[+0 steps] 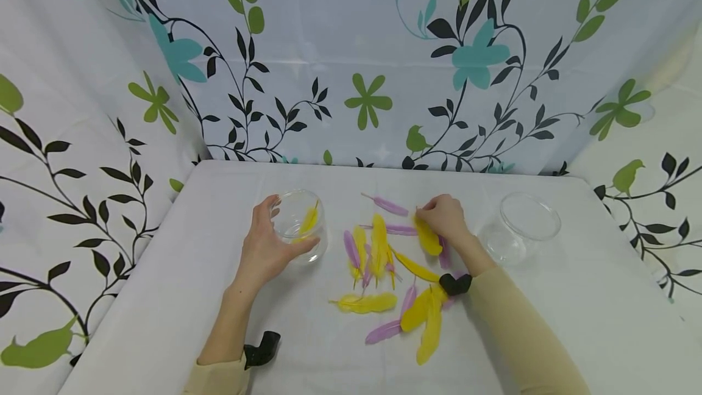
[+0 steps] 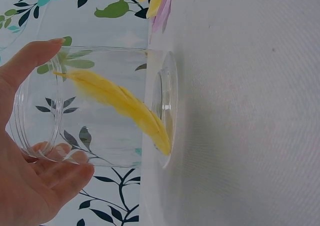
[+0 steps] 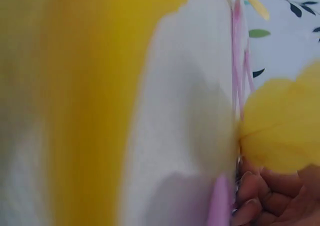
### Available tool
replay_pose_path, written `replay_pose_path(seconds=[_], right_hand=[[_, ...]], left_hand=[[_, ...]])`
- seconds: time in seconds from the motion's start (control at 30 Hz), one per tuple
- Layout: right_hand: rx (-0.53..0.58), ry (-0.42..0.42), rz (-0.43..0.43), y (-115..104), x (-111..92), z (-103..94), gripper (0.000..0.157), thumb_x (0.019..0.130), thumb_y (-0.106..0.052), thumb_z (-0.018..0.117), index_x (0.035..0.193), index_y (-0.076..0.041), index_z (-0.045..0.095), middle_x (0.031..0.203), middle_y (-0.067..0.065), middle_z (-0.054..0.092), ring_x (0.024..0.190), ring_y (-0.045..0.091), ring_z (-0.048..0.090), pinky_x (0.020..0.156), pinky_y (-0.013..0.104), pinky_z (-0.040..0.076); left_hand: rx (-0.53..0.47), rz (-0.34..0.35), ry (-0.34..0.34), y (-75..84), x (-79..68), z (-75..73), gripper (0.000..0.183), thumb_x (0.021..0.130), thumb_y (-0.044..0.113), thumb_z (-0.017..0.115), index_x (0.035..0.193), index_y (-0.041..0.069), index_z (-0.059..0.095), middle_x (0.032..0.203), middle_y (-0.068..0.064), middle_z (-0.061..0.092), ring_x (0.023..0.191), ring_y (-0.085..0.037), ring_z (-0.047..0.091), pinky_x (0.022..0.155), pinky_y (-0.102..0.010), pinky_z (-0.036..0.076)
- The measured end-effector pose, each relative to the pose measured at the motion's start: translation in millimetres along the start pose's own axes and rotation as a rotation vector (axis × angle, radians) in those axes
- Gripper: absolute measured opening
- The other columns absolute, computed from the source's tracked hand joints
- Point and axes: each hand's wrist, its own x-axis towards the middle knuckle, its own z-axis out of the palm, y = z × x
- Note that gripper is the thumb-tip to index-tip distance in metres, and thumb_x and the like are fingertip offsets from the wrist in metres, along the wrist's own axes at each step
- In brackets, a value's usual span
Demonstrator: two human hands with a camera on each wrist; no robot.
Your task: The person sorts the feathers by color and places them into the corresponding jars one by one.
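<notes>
My left hand grips a clear glass jar around its upper part, thumb on one side and fingers on the other. The jar stands upright on the white table, and a yellow feather leans inside it, quill end toward the mouth. At the right of the loose feathers, my right hand pinches another yellow feather by its quill end. In the right wrist view its curled fingers are next to that feather's vane, while a blurred yellow feather fills the left side.
Several yellow feathers and purple feathers lie scattered mid-table, some overlapping. A second clear glass jar stands beyond my right forearm. Black wrist mounts project from both sleeves. A leaf-patterned curtain hangs behind the table.
</notes>
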Motion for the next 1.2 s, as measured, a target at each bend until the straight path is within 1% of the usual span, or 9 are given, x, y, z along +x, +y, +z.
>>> replay_pose_path(seconds=[0.13,0.2,0.27,0.4,0.53,0.73,1.0,1.07,1.2], right_hand=[[-0.058,-0.008,-0.008,-6,-5,-1.3,0.032,0.088,-0.03,0.069,0.096,0.0,0.073,0.094,0.016,0.069,0.073,0.026,0.06,0.064,0.031,0.054],[-0.076,-0.011,-0.023,-9,-6,-2.4,0.03,0.087,-0.029,0.069,0.092,0.0,0.073,0.092,0.015,0.069,0.079,0.028,0.06,0.069,0.034,0.053],[-0.095,-0.01,-0.04,-10,-8,-2.6,0.027,0.086,-0.028,0.07,0.088,-0.001,0.073,0.09,0.014,0.069,0.08,0.028,0.059,0.072,0.036,0.052],[-0.127,-0.019,-0.047,-12,-10,-2.4,0.021,0.084,-0.024,0.07,0.081,-0.003,0.071,0.083,0.011,0.067,0.078,0.028,0.057,0.07,0.035,0.048],[-0.138,-0.029,-0.03,-13,-11,-3.0,0.021,0.084,-0.023,0.071,0.083,-0.002,0.071,0.083,0.011,0.066,0.077,0.027,0.056,0.066,0.032,0.048],[-0.074,-0.016,-0.001,-9,-14,-2.4,0.027,0.086,-0.028,0.072,0.093,-0.002,0.072,0.093,0.013,0.068,0.083,0.027,0.056,0.073,0.033,0.051],[0.015,0.052,-0.015,-3,-18,-7.3,0.028,0.088,-0.03,0.068,0.095,-0.003,0.074,0.095,0.013,0.071,0.081,0.025,0.06,0.071,0.031,0.053],[0.049,0.07,-0.026,-4,-20,-11.9,0.028,0.089,-0.03,0.068,0.096,-0.003,0.075,0.093,0.012,0.071,0.079,0.024,0.061,0.07,0.03,0.052],[0.156,0.102,-0.058,-8,-25,-22.1,0.025,0.087,-0.026,0.068,0.093,-0.004,0.075,0.083,0.01,0.073,0.073,0.023,0.062,0.066,0.029,0.05]], left_hand=[[0.003,-0.005,-0.001,0.9,0.2,0.3,0.109,0.074,0.046,0.085,0.155,0.017,0.019,0.156,-0.011,0.034,0.142,-0.036,0.039,0.106,-0.063,0.039],[0.004,-0.002,0.002,1.0,0.5,0.3,0.108,0.074,0.046,0.085,0.155,0.017,0.019,0.156,-0.011,0.034,0.142,-0.036,0.039,0.106,-0.064,0.038],[0.003,-0.002,0.002,1.1,0.7,0.6,0.108,0.074,0.046,0.085,0.155,0.017,0.019,0.156,-0.01,0.034,0.142,-0.036,0.039,0.106,-0.064,0.038],[0.003,-0.007,0.0,1.9,1.2,1.2,0.109,0.074,0.046,0.085,0.155,0.017,0.019,0.156,-0.01,0.034,0.142,-0.035,0.039,0.106,-0.064,0.038],[0.006,-0.009,0.003,2.9,1.5,1.7,0.108,0.074,0.046,0.086,0.154,0.017,0.019,0.156,-0.01,0.034,0.142,-0.035,0.039,0.107,-0.065,0.037],[0.009,-0.012,0.003,5.4,1.8,1.8,0.108,0.074,0.045,0.086,0.154,0.016,0.019,0.156,-0.011,0.034,0.142,-0.035,0.039,0.107,-0.065,0.037],[0.01,-0.011,0.01,9.5,3.3,1.4,0.108,0.073,0.044,0.086,0.154,0.015,0.02,0.155,-0.012,0.034,0.142,-0.036,0.04,0.106,-0.063,0.039],[0.009,-0.013,0.011,10.0,3.7,1.5,0.108,0.073,0.044,0.086,0.154,0.015,0.02,0.155,-0.012,0.035,0.142,-0.036,0.04,0.106,-0.064,0.039],[0.011,-0.022,0.009,10.5,4.5,2.0,0.109,0.073,0.045,0.086,0.154,0.016,0.02,0.155,-0.012,0.035,0.142,-0.036,0.04,0.106,-0.064,0.038]])
